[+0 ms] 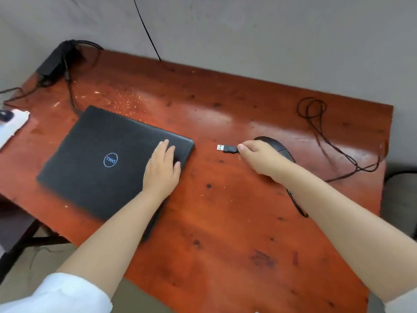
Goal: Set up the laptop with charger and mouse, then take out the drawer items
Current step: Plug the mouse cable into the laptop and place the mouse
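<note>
A closed black laptop lies on the red-brown wooden table. My left hand rests flat on the lid near its right edge, fingers together. My right hand pinches the mouse's USB plug by its black end, metal tip pointing left toward the laptop's side, a short gap away. The black mouse sits just behind that hand, partly hidden by it. Its cable loops over the table's right part. The black charger brick lies at the far left corner, its cord running to the laptop's back.
A white phone lies at the table's left edge. A thin black wire hangs down the grey wall behind. A dark chair stands to the right of the table. No drawer is in view.
</note>
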Action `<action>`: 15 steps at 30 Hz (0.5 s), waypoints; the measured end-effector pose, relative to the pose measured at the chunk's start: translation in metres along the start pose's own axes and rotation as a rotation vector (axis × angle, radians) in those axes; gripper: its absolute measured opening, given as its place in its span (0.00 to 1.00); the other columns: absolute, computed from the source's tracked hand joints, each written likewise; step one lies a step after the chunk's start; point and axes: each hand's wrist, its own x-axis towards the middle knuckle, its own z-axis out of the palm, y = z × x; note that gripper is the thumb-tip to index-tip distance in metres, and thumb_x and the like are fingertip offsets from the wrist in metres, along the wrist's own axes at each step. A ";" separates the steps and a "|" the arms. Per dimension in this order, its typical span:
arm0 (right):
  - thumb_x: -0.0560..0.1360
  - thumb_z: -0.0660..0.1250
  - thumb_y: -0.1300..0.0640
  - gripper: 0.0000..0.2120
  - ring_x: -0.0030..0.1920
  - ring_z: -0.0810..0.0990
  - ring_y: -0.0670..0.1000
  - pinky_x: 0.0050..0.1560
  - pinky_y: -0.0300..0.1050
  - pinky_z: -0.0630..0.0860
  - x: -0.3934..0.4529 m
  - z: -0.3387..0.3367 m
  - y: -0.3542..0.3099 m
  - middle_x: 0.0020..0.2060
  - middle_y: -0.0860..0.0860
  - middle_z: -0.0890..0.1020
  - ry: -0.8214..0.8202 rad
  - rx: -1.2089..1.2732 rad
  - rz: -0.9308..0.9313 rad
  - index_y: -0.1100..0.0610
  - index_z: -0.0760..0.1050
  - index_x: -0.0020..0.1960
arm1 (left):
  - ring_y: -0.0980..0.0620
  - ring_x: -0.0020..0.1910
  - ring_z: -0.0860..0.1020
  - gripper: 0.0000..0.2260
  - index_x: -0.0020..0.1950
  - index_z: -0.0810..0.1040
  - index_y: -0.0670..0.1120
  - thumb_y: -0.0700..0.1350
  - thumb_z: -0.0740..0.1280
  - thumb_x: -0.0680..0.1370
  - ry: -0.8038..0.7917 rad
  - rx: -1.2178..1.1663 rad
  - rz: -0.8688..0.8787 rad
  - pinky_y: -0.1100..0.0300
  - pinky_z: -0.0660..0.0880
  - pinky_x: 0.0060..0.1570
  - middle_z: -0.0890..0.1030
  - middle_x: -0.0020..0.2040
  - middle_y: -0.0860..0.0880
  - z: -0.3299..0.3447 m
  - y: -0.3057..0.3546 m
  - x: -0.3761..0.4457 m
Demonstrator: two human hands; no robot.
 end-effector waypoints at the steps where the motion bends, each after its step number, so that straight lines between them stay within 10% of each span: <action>1: 0.81 0.50 0.56 0.17 0.24 0.61 0.48 0.25 0.41 0.56 0.003 0.016 -0.002 0.25 0.49 0.64 -0.002 -0.021 0.022 0.58 0.68 0.36 | 0.43 0.75 0.57 0.20 0.70 0.64 0.36 0.41 0.60 0.80 -0.019 0.021 -0.016 0.48 0.59 0.72 0.61 0.75 0.39 -0.002 -0.014 0.002; 15: 0.82 0.49 0.55 0.12 0.36 0.69 0.58 0.35 0.47 0.62 0.039 0.099 -0.024 0.37 0.59 0.75 0.273 -0.215 0.020 0.57 0.60 0.41 | 0.44 0.76 0.52 0.22 0.73 0.58 0.37 0.43 0.55 0.81 0.014 -0.003 0.108 0.48 0.50 0.75 0.58 0.76 0.40 -0.002 -0.050 0.019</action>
